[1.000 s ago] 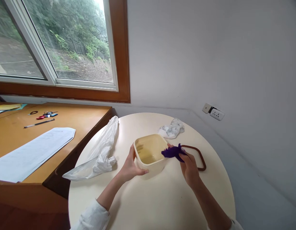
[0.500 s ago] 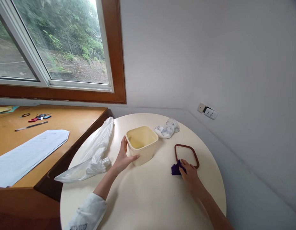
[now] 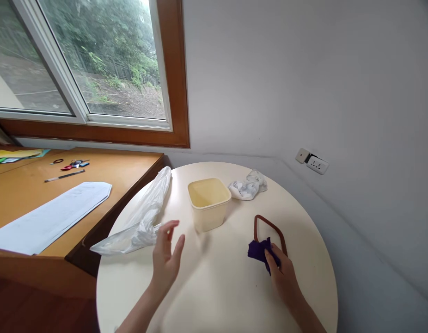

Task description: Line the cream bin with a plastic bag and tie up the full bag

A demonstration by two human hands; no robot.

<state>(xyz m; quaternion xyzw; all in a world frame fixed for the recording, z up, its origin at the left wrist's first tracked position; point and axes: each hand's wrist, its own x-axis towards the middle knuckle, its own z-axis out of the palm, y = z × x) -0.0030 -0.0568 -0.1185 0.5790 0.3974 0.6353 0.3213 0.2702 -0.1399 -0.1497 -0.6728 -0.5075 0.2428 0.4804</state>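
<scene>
A cream, rounded-square plastic tub [image 3: 211, 217] stands upright on the round white table [image 3: 214, 296], its top uncovered. My left hand [image 3: 167, 259] hovers in front of it and to its left, fingers apart and holding nothing. To the right, my right hand [image 3: 281, 270] grips a crumpled purple cloth [image 3: 258, 250] against the near side of a brown rounded-square frame [image 3: 269, 225]. That frame looks tilted, with its near part hidden behind cloth and fingers; whether its middle is clear plastic or hollow, I cannot tell.
A white plastic bag [image 3: 144, 222] lies along the table's left side. Another crumpled bag [image 3: 248, 186] sits behind the tub. On the wooden desk [image 3: 131, 169] are papers [image 3: 58, 215], keys [image 3: 77, 163] and a pen [image 3: 64, 176]. A wall socket [image 3: 317, 164] is at right.
My left hand has let go of the tub and drawn back toward me, opening. My right hand has closed on the cloth and the frame's near side, which has shifted toward me and tilted.
</scene>
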